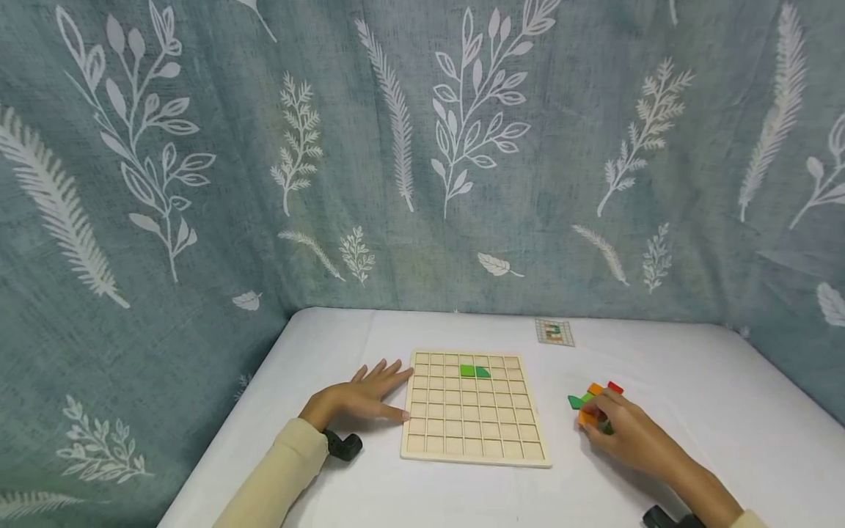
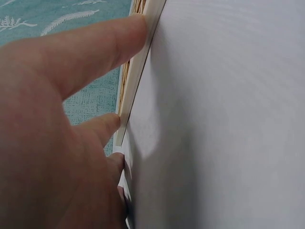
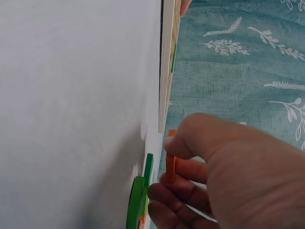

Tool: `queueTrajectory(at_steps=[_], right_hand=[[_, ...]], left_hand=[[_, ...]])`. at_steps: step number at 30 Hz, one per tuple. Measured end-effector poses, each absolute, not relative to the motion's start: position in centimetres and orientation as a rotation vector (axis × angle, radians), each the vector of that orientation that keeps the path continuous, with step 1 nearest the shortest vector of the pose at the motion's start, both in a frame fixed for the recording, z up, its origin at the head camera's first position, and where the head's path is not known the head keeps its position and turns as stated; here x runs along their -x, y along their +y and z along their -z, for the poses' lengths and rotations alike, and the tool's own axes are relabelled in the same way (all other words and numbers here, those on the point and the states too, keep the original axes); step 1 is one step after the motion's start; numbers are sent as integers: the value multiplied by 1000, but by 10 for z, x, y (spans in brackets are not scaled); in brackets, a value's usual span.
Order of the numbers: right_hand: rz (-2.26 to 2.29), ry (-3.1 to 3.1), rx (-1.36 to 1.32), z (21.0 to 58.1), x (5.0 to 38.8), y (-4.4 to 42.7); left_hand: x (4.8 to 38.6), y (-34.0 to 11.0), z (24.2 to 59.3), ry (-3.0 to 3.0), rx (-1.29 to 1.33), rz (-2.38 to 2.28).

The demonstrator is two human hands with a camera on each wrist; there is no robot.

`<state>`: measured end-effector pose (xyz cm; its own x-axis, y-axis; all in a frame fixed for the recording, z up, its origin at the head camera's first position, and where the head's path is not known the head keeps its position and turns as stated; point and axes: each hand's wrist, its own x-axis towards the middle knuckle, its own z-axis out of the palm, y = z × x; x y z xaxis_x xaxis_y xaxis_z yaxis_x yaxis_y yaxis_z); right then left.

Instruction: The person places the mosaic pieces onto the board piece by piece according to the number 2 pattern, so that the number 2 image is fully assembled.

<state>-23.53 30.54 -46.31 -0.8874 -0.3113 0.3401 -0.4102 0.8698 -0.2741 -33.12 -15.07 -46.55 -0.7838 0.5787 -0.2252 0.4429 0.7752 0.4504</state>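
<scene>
A pale wooden grid board (image 1: 475,434) lies on the white table. Two tiles sit side by side in its upper cells: a light green square (image 1: 467,371) and a darker green piece with a rounded corner (image 1: 483,372). My left hand (image 1: 366,396) has its fingers spread, with thumb and fingertips touching the board's left edge. To the board's right, my right hand (image 1: 630,434) pinches an orange tile (image 3: 170,167) between thumb and finger. Around it lie loose tiles: dark green (image 1: 575,402), orange (image 1: 595,389) and red (image 1: 615,387); others are partly hidden by the fingers.
A small card with a coloured grid pattern (image 1: 554,333) lies on the white cloth (image 1: 462,499) behind the board. Blue-green leaf-print fabric (image 1: 396,147) hangs at the back and sides of the table.
</scene>
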Motion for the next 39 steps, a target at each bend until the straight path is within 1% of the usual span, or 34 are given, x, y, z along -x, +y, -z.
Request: queueTrajectory(at_steps=[8,14,20,30,39], right_hand=[[-522,-2715,-543,454,242,307],[-579,-2752,-512,448,239,313],[-657,-2721,-574,449,242,312],[-727,-2697,-752,449,243,315],[-691,-2761,-765,438,255,296]], left_hand=[[338,-151,454,2650,-798,-509],[340,-142,460,2635,-793,-526],[339,-142,465,2656,-772,-507],[339,-138,468,2627,-794,-522],[337,-150,468,2636,-778,-524]])
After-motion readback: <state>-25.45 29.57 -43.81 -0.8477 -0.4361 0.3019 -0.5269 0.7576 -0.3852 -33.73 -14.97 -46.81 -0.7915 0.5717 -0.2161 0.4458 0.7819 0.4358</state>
